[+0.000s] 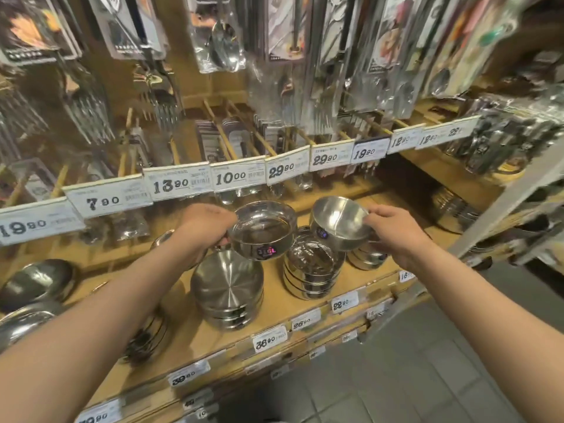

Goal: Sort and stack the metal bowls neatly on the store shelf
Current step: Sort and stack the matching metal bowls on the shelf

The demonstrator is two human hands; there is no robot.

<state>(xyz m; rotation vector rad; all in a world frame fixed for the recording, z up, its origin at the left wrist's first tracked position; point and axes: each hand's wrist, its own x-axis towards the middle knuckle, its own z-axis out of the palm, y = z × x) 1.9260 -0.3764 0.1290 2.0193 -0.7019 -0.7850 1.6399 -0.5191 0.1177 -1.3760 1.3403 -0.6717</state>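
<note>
My left hand [204,226] grips the rim of a shiny metal bowl [263,231] with a small sticker on its side, held above the shelf. My right hand [393,228] pinches the rim of a smaller metal bowl [337,222], tilted toward me. Below the left bowl stands a stack of wide flat-bottomed bowls [227,293]. Under and between the two held bowls is a stack of smaller bowls [311,271], and another short stack [366,256] sits partly hidden behind my right hand.
The wooden shelf [280,312] carries price tags along its front edge. More bowls [36,283] lie at the far left. Packaged cutlery [225,44] hangs above, behind a row of price labels [178,181]. Grey floor tiles [396,377] lie below right.
</note>
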